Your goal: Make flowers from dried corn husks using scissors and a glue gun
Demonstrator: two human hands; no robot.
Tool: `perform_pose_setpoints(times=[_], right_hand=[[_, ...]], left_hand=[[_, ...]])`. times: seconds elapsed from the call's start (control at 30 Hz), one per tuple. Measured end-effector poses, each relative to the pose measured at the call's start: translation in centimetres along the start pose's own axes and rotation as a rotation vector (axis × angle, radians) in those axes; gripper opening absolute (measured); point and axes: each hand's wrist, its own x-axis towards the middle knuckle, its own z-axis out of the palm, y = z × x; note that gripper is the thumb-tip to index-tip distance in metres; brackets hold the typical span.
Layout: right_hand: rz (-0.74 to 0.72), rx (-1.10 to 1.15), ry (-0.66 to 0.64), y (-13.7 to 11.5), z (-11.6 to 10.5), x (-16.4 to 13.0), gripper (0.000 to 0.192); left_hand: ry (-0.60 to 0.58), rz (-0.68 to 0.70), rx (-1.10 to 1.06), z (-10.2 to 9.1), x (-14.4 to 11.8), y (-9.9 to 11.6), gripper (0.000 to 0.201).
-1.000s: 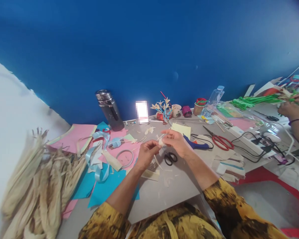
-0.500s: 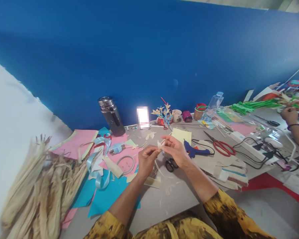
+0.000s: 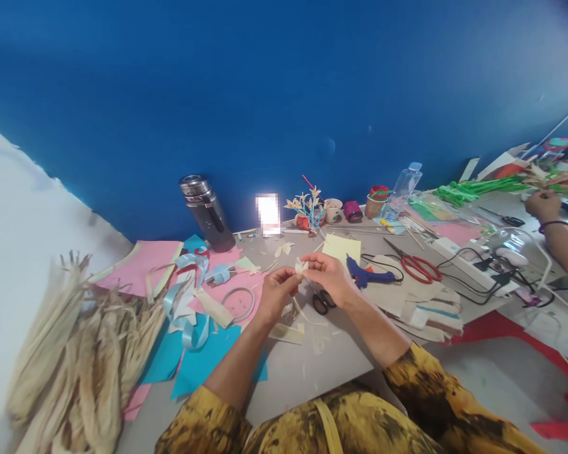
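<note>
A small pale corn-husk flower (image 3: pixel 301 265) is pinched between the fingertips of both my hands, above the middle of the desk. My left hand (image 3: pixel 277 294) grips it from below and the left, fingers closed. From the right, my right hand (image 3: pixel 332 279) holds it between thumb and fingers. Black-handled scissors (image 3: pixel 320 302) lie just under my right hand. Beyond the hands, a loose husk flower (image 3: pixel 284 250) rests on the desk. Behind it stands a little arrangement of husk flowers (image 3: pixel 310 205) on blue stems. The fingers partly cover the held flower.
Dried corn husks (image 3: pixel 89 353) pile up at the left, near a dark thermos (image 3: pixel 208 217) and light-blue ribbon (image 3: pixel 194 337). To the right lie a blue glue gun (image 3: pixel 372 276), red-handled scissors (image 3: pixel 421 269), a glove (image 3: pixel 435 309) and a power strip (image 3: pixel 473 268). A co-worker's hand (image 3: pixel 544 205) is at far right.
The view has shifted slightly. My fingers have moved a little on the flower, which now looks more upright and rounded between them. Both hands keep their hold.
</note>
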Motion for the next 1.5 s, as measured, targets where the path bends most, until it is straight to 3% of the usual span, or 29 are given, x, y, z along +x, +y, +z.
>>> perform_pose_setpoints(times=[0.1, 0.2, 0.27, 0.37, 0.67, 0.83, 0.93, 1.03, 1.17, 1.3, 1.5], right_hand=[[-0.07, -0.136, 0.06, -0.2, -1.0, -0.4, 0.043], [-0.136, -0.536, 0.08, 0.0, -2.8, -1.6, 0.025], [-0.076, -0.904, -0.01, 0.4, -3.8, -2.7, 0.012], [0.043, -1.265, -0.121, 1.1, -4.3, -4.0, 0.012], [0.18, -1.458, -0.114, 1.2, -3.0, -3.2, 0.022], [0.149, -1.333, -0.076, 2.3, -4.4, -3.2, 0.011], [0.185, -0.859, -0.05, 3.6, -5.2, -4.0, 0.014], [0.243, -0.371, -0.094, 3.9, -5.0, -5.0, 0.031], [0.205, 0.001, -0.158, 3.0, -3.0, -5.9, 0.052], [0.069, -0.02, -0.155, 2.6, -0.9, -5.7, 0.061], [0.039, -0.091, -0.161, 2.9, 0.8, -5.4, 0.06]], left_hand=[[0.01, -0.07, -0.16, -0.3, 0.3, -0.1, 0.022], [0.026, -0.163, -0.346, -0.5, 0.4, 0.2, 0.027], [0.028, -0.185, -0.441, -0.6, 0.4, 0.4, 0.03], [0.028, -0.209, -0.56, -0.5, 0.4, 0.9, 0.032], [0.069, -0.19, -0.644, -0.5, -0.1, 2.2, 0.034], [0.1, -0.18, -0.644, -0.7, 0.0, 2.4, 0.034], [0.105, -0.162, -0.631, -0.7, 0.0, 2.5, 0.034], [0.087, -0.157, -0.608, -0.5, -0.2, 2.7, 0.031], [0.103, -0.176, -0.592, 0.0, -0.6, 3.0, 0.032], [0.151, -0.198, -0.6, 0.7, -0.8, 2.8, 0.032], [0.172, -0.199, -0.546, 1.3, -0.9, 2.1, 0.03]])
